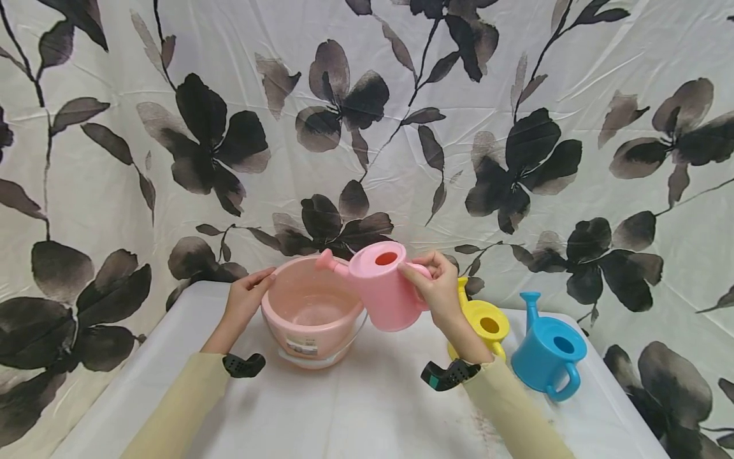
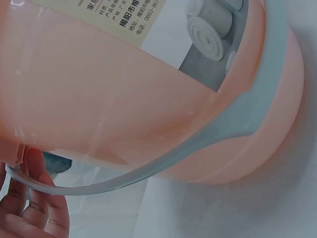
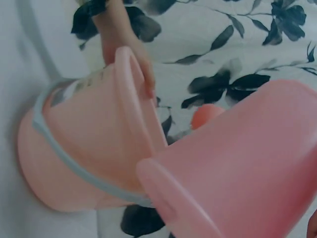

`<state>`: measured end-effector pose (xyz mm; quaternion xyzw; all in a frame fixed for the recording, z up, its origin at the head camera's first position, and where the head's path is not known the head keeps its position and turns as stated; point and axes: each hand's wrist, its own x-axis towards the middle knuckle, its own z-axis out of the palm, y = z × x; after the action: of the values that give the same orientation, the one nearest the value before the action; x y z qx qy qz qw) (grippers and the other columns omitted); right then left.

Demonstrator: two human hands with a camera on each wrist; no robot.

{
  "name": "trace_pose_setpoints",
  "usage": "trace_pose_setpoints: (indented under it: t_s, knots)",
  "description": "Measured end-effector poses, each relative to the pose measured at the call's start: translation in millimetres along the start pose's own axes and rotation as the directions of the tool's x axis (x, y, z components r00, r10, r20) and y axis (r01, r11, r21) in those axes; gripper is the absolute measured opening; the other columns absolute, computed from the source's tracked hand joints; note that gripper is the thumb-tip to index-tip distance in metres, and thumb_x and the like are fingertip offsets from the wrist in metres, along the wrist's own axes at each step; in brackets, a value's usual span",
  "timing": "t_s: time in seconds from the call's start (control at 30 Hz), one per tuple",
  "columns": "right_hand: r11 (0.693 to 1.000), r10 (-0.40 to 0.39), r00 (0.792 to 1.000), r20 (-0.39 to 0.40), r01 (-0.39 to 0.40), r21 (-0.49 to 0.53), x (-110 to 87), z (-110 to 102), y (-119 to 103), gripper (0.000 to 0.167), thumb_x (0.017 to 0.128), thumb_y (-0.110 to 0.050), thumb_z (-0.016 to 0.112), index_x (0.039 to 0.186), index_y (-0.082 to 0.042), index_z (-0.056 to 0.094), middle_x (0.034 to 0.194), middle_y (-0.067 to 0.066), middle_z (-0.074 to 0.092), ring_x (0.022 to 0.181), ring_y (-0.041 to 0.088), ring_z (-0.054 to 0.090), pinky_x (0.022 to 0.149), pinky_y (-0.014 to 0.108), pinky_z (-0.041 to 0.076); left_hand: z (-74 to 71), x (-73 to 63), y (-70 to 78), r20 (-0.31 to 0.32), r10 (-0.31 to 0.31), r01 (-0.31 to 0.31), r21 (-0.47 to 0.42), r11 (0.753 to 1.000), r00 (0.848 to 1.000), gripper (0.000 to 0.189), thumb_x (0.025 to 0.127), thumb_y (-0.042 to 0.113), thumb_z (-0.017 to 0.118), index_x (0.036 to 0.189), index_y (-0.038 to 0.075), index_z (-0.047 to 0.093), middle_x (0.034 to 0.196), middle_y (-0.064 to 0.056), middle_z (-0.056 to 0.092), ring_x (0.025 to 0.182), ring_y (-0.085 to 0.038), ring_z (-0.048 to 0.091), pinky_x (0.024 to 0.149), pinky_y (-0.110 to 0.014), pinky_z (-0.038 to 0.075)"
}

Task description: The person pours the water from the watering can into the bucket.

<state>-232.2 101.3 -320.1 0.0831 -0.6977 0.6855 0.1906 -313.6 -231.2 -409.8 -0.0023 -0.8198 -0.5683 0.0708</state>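
Observation:
In the head view a pink bucket [image 1: 309, 284] stands tilted toward the viewer on the white table, its pale handle hanging down in front. My left hand [image 1: 248, 294] grips its left rim. The left wrist view shows curled fingers [image 2: 37, 208] at the rim by the handle's end. My right hand [image 1: 438, 287] holds a pink watering can [image 1: 385, 296] by its handle, raised above the table. The can's spout points left over the bucket's opening. From the right wrist, the can [image 3: 247, 158] overlaps the bucket [image 3: 94, 139].
Beyond my right forearm stand a yellow watering can [image 1: 487, 322], partly hidden by that arm, and a blue watering can [image 1: 547, 354] near the table's right edge. A floral cloth [image 1: 413, 178] hangs behind the table [image 1: 367, 408].

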Motion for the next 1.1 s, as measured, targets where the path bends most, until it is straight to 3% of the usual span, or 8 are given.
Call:
trace_pose_setpoints:
  t_s: [0.1, 0.23, 0.5, 0.7, 0.9, 1.1]
  knots:
    - [0.994, -0.027, 0.998, -0.061, 0.033, 0.108, -5.9, -3.2, 8.6, 0.02, 0.083, 0.005, 0.067, 0.08, -0.012, 0.056, 0.053, -0.009, 0.051, 0.047, 0.007, 0.038, 0.045, 0.018, 0.031, 0.2, -0.2, -0.4, 0.0, 0.003, -0.003, -0.001, 1.0, 1.0, 0.047, 0.099, 0.034, 0.051, 0.136, 0.005, 0.053, 0.139, -0.015, 0.055, 0.122, -0.028, 0.055, 0.082, -0.005, 0.048]
    - [0.972, -0.061, 0.986, -0.155, 0.094, 0.216, -12.3, -7.8, 18.1, 0.025, 0.082, 0.009, 0.065, 0.079, -0.014, 0.055, 0.051, -0.006, 0.05, 0.042, 0.008, 0.033, 0.041, 0.018, 0.025, 0.7, 0.1, -0.5, 0.002, -0.001, 0.001, -0.005, 1.0, 1.0, 0.047, 0.099, 0.033, 0.051, 0.136, 0.005, 0.053, 0.139, -0.015, 0.055, 0.123, -0.028, 0.055, 0.082, -0.006, 0.048]
    - [0.953, -0.062, 0.941, -0.332, 0.154, 0.259, -23.2, -17.6, 37.2, 0.021, 0.085, 0.003, 0.065, 0.082, -0.014, 0.054, 0.051, -0.004, 0.049, 0.042, 0.014, 0.028, 0.041, 0.021, 0.022, 0.6, -0.4, 0.7, 0.002, -0.012, 0.012, -0.011, 1.0, 1.0, 0.047, 0.099, 0.033, 0.05, 0.137, 0.005, 0.053, 0.139, -0.015, 0.054, 0.123, -0.028, 0.055, 0.078, -0.003, 0.046]
    - [0.975, 0.027, 0.902, -0.431, 0.071, 0.209, -33.3, -20.1, 63.4, 0.016, 0.087, -0.008, 0.068, 0.084, -0.013, 0.053, 0.053, -0.006, 0.049, 0.045, 0.009, 0.035, 0.042, 0.017, 0.031, 0.7, -0.3, 1.1, -0.005, -0.008, 0.008, -0.006, 1.0, 1.0, 0.046, 0.099, 0.032, 0.051, 0.136, 0.004, 0.054, 0.138, -0.015, 0.055, 0.12, -0.026, 0.056, 0.076, -0.001, 0.045]
    - [0.981, 0.088, 0.853, -0.515, 0.014, 0.191, -44.5, -18.7, 93.5, 0.014, 0.09, -0.015, 0.067, 0.084, -0.014, 0.054, 0.052, -0.007, 0.047, 0.044, 0.007, 0.033, 0.042, 0.017, 0.028, 1.6, 0.0, 0.7, -0.013, -0.008, 0.008, 0.0, 1.0, 1.0, 0.046, 0.099, 0.032, 0.051, 0.135, 0.004, 0.055, 0.138, -0.014, 0.055, 0.118, -0.022, 0.057, 0.075, -0.001, 0.044]
    - [0.979, 0.123, 0.825, -0.552, -0.009, 0.204, -51.5, -14.6, 111.3, 0.017, 0.091, -0.013, 0.064, 0.08, -0.013, 0.052, 0.05, -0.007, 0.046, 0.042, 0.006, 0.03, 0.039, 0.017, 0.025, 1.0, -0.8, 1.9, -0.024, -0.008, 0.008, 0.01, 1.0, 1.0, 0.046, 0.098, 0.033, 0.052, 0.134, 0.005, 0.056, 0.138, -0.014, 0.056, 0.117, -0.02, 0.057, 0.073, -0.001, 0.043]
